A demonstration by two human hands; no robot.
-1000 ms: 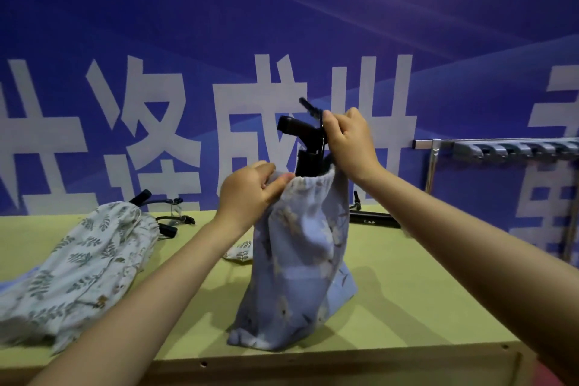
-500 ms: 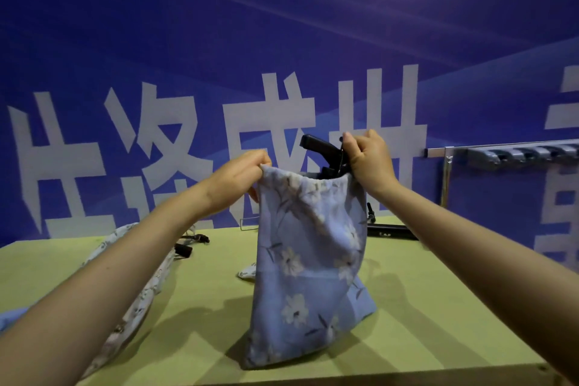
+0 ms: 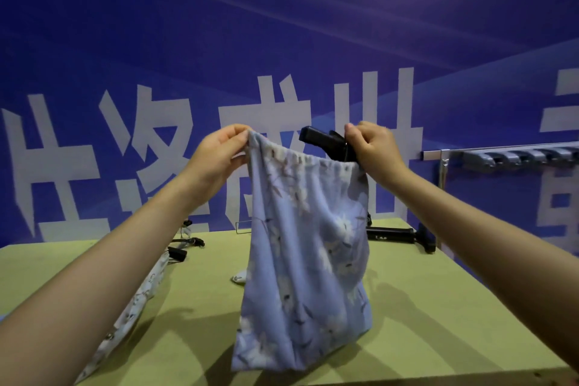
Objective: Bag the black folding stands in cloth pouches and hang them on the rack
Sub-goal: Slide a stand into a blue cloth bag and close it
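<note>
One blue floral pouch point(image 3: 305, 260) hangs at the centre of the frame, held up by two hands above the yellow-green table point(image 3: 423, 323). The left hand point(image 3: 219, 153) pinches the left corner of the gathered mouth between thumb and curled fingers. The right hand point(image 3: 374, 150) has its fingers curled around the right corner of the mouth, just beside the protruding end of one black folding stand point(image 3: 326, 142); whether it also grips the stand cannot be determined. The rest of this stand sits inside the pouch, and only its top projects above the hem, tilted toward the upper left. A second black stand point(image 3: 398, 235) lies flat on the far edge of the table, right of centre. One white leaf-print pouch point(image 3: 138, 298) lies at the lower left, partly hidden by the left forearm, with black parts point(image 3: 178, 252) showing at its far end. One metal rack point(image 3: 501, 157) with a row of grey hooks stands at the right edge, in front of the blue banner point(image 3: 282, 41) bearing large white characters.
</note>
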